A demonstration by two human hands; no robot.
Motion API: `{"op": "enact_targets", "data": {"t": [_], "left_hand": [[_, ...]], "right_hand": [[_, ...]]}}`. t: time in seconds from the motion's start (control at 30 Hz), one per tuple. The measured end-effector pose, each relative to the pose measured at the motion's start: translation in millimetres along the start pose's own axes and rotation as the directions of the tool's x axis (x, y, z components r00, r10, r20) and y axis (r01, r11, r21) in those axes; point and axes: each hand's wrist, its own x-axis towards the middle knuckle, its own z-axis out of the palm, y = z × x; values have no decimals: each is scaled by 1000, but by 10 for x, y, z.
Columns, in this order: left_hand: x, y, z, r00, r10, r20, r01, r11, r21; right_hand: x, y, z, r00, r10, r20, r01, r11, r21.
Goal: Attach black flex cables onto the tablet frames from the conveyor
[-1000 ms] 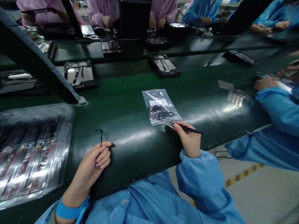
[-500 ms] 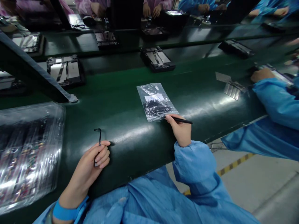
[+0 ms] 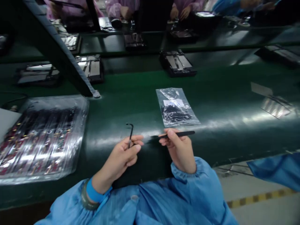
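My left hand (image 3: 122,157) is closed on a thin black cable-like strip (image 3: 131,130), whose hooked upper end stands up above the fingers. Pinched in my right hand (image 3: 181,150) is a pair of black tweezers (image 3: 186,133), its tips pointing left toward my other hand. A gap separates the tweezers from the strip. Just beyond my right hand lies a clear plastic bag (image 3: 173,93) with a white label and many small black parts inside. Both hands are over the green work surface (image 3: 124,90).
Clear plastic trays (image 3: 82,118) with rows of small parts sit at the left, beside a dark slanted post (image 3: 70,59). Opened devices (image 3: 179,64) stand along the far side. A perforated metal piece (image 3: 273,106) lies at right. Co-workers' hands (image 3: 185,12) show across the line.
My right hand with the tweezers has drawn back from the bag's lower edge. My hands are closer together, the strip still in the left one. The view has turned left.
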Motion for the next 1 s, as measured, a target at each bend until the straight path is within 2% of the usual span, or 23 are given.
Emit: {"op": "enact_targets", "data": {"t": [0.1,0.23,0.4,0.53,0.63,0.73,0.87,1.0], "left_hand": [[6,-76,42,998,53,16,-55,993,109],[-26,-114,1,974,222,-37,-205,942,265],[-68,-102,-28,896,429,-115,-326,812,485],[-74,-95,-32,831,548,-96,-374,678,633],[-78,-80,-30,809,579,-96,-382,644,663],[-86,-55,-16,811,574,-112,-372,654,659],[-87,-41,-6,810,573,-122,-370,662,651],[-76,-56,-17,821,556,-131,-358,679,641]], "right_hand": [[-97,120,271,983,131,126,-138,989,49],[-122,223,465,963,204,177,-222,970,95],[-94,260,545,927,342,155,-365,917,161],[-78,284,559,857,498,135,-516,827,224],[-74,292,564,794,591,142,-605,746,277],[-69,289,573,747,646,157,-658,687,307],[-53,288,586,703,686,188,-705,636,313],[-39,287,593,679,706,201,-728,610,314]]}}
